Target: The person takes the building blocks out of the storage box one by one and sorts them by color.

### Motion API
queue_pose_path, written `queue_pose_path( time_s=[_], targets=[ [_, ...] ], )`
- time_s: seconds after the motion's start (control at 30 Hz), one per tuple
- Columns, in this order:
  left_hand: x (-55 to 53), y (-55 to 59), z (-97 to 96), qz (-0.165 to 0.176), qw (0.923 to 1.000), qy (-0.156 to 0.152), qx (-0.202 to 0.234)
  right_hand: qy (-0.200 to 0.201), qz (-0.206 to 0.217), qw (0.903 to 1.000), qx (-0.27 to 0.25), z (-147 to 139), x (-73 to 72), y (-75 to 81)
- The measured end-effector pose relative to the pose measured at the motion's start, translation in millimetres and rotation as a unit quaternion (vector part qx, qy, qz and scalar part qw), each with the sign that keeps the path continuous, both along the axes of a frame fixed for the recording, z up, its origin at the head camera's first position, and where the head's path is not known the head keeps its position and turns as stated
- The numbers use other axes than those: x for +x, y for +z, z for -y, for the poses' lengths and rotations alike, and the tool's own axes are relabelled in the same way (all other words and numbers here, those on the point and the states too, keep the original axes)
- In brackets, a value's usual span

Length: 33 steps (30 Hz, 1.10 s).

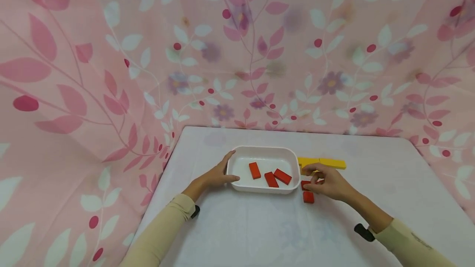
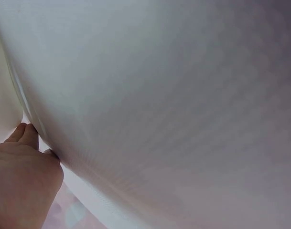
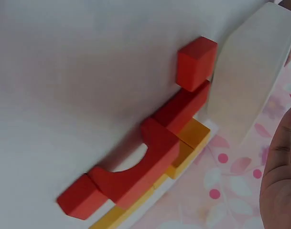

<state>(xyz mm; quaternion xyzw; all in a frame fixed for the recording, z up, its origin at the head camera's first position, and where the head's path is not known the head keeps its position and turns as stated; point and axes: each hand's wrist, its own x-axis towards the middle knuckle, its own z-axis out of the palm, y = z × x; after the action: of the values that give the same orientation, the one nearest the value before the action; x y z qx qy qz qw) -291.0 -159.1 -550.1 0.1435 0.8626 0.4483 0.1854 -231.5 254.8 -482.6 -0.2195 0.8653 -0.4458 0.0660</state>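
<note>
In the head view my left hand (image 1: 219, 174) holds the left end of a white tray (image 1: 265, 189), thumb at the near corner and fingers at the far corner. Three red blocks (image 1: 254, 170) lie flat inside the tray. Just off its right end hovers my right hand (image 1: 328, 181), fingers bent, with nothing visible between them. A small red block (image 1: 308, 197) sits below that hand. The right wrist view shows a red arch-shaped block (image 3: 152, 164) in a line with other red blocks (image 3: 83, 196); in the head view my hand covers the arch.
A row of yellow blocks (image 1: 332, 163) runs right from the tray, behind the red ones. White cloth (image 1: 237, 230) covers the table. Pink floral fabric (image 1: 259, 52) hangs behind the table and along its left side.
</note>
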Motion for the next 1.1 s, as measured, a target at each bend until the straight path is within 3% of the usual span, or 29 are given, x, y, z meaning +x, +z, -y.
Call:
queue_pose_path(
  time_s=[0.17,0.4,0.77,1.1],
  targets=[
    [-0.9,-1.3,3.9,-0.013,0.9998,-0.015,-0.003,0.015,-0.025,0.9995,-0.011,10.4,-8.8,5.2],
    [1.7,-1.1,6.1,-0.012,0.9998,-0.016,0.006,0.030,-0.007,0.9995,-0.011,23.8,-21.0,16.3],
    [0.1,-0.4,6.6,-0.019,0.9997,-0.018,0.003,0.052,-0.028,0.9975,-0.038,49.4,-46.7,24.8],
    [1.8,2.7,2.2,-0.016,0.9997,-0.016,0.005,0.080,0.001,0.9967,-0.017,71.5,-66.9,27.9]
  ],
)
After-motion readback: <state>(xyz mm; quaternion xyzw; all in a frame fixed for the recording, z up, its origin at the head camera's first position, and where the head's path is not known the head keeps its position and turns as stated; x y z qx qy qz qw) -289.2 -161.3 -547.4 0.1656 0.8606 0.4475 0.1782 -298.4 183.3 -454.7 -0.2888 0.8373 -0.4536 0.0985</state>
